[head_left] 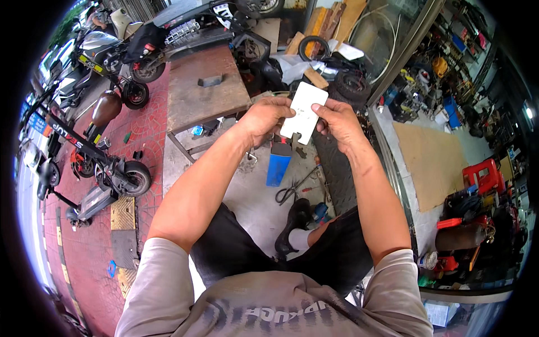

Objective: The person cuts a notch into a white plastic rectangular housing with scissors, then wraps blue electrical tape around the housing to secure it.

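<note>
Plate (305, 114), white and flat with rounded corners and a notch in its bottom edge, is held up just above the middle of the frame, a bit tilted. Its left edge is pinched by the left hand (268, 119), thumb and fingers closed right up on it. The right side is gripped by the right hand (341, 121) too, with the thumb laid on the face and the fingers curled; how far they reach behind can't be told.

Just below it in the frame, a blue box-shaped pack (277, 167) with a dark top can be seen, and black-handled scissors (286, 195) are left on the floor below that. Upper left of centre, a dark block (210, 81) is parked on a worn wooden table (188, 109). Far left, an electric scooter (104, 199) is stood on red paving (120, 230), fwiw.
</note>
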Available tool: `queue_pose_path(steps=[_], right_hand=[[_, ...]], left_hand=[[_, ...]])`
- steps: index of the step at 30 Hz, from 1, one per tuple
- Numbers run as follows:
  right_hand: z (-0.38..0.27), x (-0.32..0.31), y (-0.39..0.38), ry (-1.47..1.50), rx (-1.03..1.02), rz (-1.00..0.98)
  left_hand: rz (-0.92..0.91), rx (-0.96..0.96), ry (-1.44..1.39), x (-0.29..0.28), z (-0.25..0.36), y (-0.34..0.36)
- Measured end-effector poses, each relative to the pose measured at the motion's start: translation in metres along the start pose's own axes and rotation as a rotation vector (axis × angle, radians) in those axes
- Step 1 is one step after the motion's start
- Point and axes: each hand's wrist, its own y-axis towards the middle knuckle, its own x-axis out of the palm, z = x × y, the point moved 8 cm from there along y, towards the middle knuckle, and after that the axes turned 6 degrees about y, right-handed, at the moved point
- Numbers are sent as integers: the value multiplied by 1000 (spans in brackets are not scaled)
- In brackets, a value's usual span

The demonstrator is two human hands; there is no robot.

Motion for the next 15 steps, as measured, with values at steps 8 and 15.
queue_pose_path(steps=[8,15], right_hand=[[41,-32,27,450,-22,30],[31,-43,73,581,-107,68]], left_hand=[[133,-142,-85,13,-23,19],[103,-162,-202,12,-31,28]])
